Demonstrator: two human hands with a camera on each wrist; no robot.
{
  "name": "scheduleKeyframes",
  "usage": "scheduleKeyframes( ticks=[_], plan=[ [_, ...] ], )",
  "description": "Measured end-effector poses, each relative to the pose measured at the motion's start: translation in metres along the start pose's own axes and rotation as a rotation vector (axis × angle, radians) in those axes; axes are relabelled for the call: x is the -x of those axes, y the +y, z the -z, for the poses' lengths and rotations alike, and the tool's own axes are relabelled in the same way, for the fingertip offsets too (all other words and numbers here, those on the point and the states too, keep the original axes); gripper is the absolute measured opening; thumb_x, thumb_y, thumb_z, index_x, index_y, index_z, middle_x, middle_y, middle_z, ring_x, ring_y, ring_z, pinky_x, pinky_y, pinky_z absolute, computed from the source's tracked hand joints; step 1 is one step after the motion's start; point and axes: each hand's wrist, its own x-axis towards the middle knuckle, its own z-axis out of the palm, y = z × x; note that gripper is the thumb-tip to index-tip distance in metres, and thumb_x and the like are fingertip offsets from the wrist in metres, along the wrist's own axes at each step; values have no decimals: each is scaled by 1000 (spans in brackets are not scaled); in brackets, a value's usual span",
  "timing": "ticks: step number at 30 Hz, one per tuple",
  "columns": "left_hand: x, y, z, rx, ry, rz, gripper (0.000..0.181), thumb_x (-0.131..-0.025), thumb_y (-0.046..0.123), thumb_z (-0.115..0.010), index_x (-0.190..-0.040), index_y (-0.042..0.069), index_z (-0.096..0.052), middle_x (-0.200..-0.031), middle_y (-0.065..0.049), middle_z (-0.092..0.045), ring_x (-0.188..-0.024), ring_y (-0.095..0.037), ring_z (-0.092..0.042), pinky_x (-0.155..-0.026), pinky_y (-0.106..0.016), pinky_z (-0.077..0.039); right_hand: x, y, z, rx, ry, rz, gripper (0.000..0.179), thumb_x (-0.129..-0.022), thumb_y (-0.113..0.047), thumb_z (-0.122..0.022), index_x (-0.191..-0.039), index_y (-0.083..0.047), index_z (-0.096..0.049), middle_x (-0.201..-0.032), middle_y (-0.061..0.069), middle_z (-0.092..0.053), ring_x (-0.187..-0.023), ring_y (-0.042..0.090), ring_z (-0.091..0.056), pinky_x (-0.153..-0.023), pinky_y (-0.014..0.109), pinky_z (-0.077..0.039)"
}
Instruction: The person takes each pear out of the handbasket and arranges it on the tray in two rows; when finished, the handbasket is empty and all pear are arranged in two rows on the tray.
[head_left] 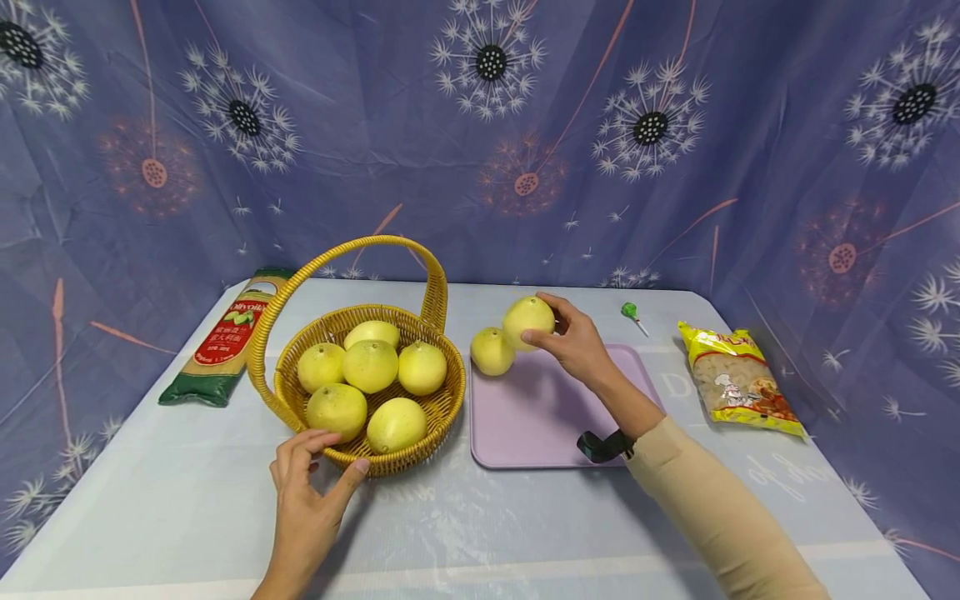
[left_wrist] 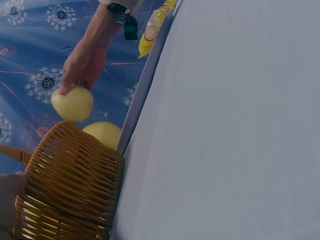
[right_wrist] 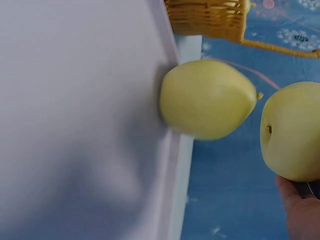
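My right hand (head_left: 579,343) grips a round pale-yellow fruit (head_left: 528,322), pomelo-like, held above the back left part of a lilac tray (head_left: 517,433). A second yellow fruit (head_left: 491,352) sits on the tray's back left corner; the right wrist view shows its short stem (right_wrist: 259,95). At the left stands a wicker basket (head_left: 452,400) with a tall arched handle, holding several such fruits (head_left: 371,367). My left hand (head_left: 306,500) holds the basket's front rim, its fingers over the edge and the thumb against the outside. The left wrist view shows the basket's woven side (left_wrist: 75,175).
A green and red pasta packet (head_left: 228,333) lies behind the basket to the left. Right of the tray are a green lollipop (head_left: 630,311) and a yellow snack-like bag (head_left: 738,379). A dark strap (head_left: 603,447) dangles from the right wrist. Dandelion-patterned cloth (head_left: 360,167) surrounds the table.
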Motion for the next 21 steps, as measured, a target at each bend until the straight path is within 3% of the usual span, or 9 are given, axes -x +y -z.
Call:
scheduleKeyframes(
  ticks=[6,21],
  plan=[
    [1,1,1,11,7,-25,44,-72,0,-78,-112,3,-58,-123,-3,-44,-103,-1,-27,-81,-21,-25,0,16,4,-4,17,-13,75,-78,-27,-77,-142,-13,-41,-138,11,-50,-122,29,-51,-96,41,-46],
    [0,1,0,-1,6,-34,45,-72,0,-78,-112,4,-58,-124,-4,-44,-103,0,-27,-82,-20,-25,2,39,6,13,29,-51,75,-79,-24,-77,-142,-10,-39,-139,15,-49,-120,31,-53,-92,35,-49]
  ],
)
